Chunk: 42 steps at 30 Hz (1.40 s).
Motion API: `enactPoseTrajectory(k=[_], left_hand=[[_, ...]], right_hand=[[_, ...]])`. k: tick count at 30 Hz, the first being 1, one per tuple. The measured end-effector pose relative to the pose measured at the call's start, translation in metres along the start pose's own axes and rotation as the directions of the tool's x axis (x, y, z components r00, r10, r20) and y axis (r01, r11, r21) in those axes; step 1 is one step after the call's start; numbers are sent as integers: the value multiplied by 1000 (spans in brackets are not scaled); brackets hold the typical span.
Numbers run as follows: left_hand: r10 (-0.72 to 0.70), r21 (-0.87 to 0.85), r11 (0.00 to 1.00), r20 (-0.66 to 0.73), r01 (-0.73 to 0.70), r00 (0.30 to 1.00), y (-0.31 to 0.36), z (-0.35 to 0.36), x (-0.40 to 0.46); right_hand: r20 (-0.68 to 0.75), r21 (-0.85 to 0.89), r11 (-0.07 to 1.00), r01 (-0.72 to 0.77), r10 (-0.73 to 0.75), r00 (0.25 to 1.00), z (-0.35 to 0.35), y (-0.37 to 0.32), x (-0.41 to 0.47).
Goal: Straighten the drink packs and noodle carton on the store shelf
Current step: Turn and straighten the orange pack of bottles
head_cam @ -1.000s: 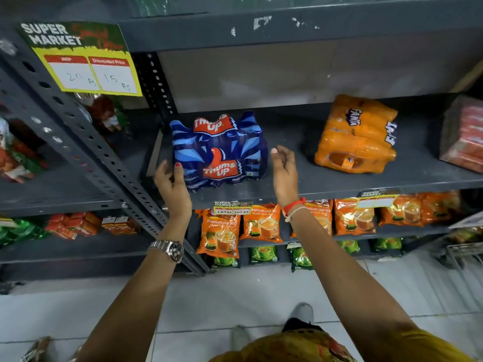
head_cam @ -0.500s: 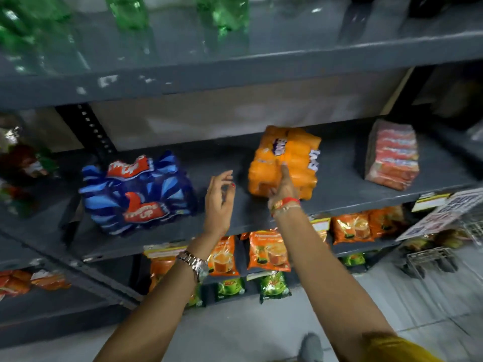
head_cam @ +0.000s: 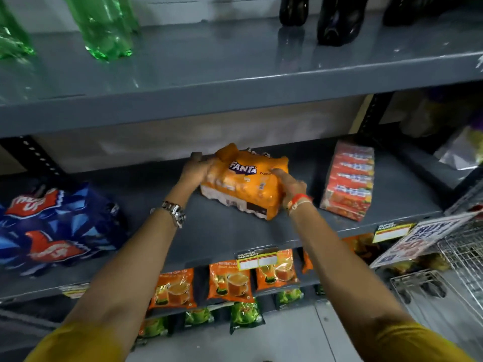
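Note:
An orange Fanta drink pack (head_cam: pixel 243 184) lies tilted on the grey middle shelf (head_cam: pixel 222 231). My left hand (head_cam: pixel 194 169) grips its left end, fingers curled over the back. On the pack's right side rests my right hand (head_cam: pixel 290 185), holding it. A blue Thums Up drink pack (head_cam: pixel 52 228) sits on the same shelf at the far left, apart from both hands. To the right of the Fanta pack stands a red noodle carton (head_cam: pixel 349 182), leaning and turned at an angle.
Green bottles (head_cam: pixel 104 27) and dark bottles (head_cam: pixel 337 19) stand on the shelf above. Orange tea pouches (head_cam: pixel 230 283) and green packets hang below the shelf edge with price tags. A wire basket (head_cam: pixel 460 257) and a promo sign (head_cam: pixel 423 236) are at the right.
Both hands left the Thums Up pack, moved right and took hold of the Fanta pack. The pack has turned so its label faces up. My view has shifted right and up.

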<state>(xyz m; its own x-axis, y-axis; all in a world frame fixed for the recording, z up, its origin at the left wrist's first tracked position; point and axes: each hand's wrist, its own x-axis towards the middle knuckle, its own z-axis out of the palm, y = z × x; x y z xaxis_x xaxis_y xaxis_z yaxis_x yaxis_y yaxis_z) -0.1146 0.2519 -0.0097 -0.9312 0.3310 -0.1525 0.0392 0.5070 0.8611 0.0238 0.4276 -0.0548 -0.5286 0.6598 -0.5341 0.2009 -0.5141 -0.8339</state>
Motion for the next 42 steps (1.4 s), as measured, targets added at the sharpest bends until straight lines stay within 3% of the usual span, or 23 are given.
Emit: enactPoseTrajectory(k=[2, 4, 8, 11, 16, 19, 25, 27, 29, 32, 37, 39, 42], left_hand=[[-113, -11, 993, 257, 120, 960, 6, 5, 1], [-176, -43, 979, 317, 200, 932, 2, 8, -2], [-231, -212, 940, 185, 268, 955, -8, 9, -4], [-261, -287, 920, 62, 268, 963, -19, 9, -15], [-2, -296, 954, -140, -40, 990, -52, 19, -57], [42, -286, 951, -245, -113, 969, -72, 31, -75], [87, -147, 978, -353, -147, 932, -93, 40, -84], [91, -105, 985, -378, -140, 921, -92, 41, -86], [78, -131, 980, -444, -151, 893, -89, 52, -97], [68, -224, 951, -515, -211, 854, -88, 88, -128], [152, -241, 943, -309, -232, 939, -85, 120, -143], [164, -258, 941, -211, -217, 964, -81, 118, -138], [136, -297, 937, -170, -182, 976, -72, 110, -125]], right_hand=[[76, -35, 999, 23, -20, 997, -5, -17, 11], [121, -166, 984, 69, -50, 991, -10, -33, 22], [229, -280, 942, 187, -124, 966, -17, -39, 32], [392, -259, 910, 325, -208, 896, -22, -40, 27], [548, -188, 809, 556, -384, 743, -34, -26, 23], [582, -280, 706, 651, -414, 700, -38, -4, 16], [581, -291, 707, 645, -405, 706, -41, 13, 9], [555, -260, 767, 587, -379, 741, -40, 5, 8], [522, -211, 825, 525, -359, 774, -31, -6, 9], [478, -248, 815, 523, -367, 798, -4, -22, 19], [539, -255, 874, 413, -226, 812, 18, -22, 33], [511, -226, 874, 430, -269, 816, 13, -19, 35], [450, -139, 856, 498, -393, 802, -2, -6, 23]])
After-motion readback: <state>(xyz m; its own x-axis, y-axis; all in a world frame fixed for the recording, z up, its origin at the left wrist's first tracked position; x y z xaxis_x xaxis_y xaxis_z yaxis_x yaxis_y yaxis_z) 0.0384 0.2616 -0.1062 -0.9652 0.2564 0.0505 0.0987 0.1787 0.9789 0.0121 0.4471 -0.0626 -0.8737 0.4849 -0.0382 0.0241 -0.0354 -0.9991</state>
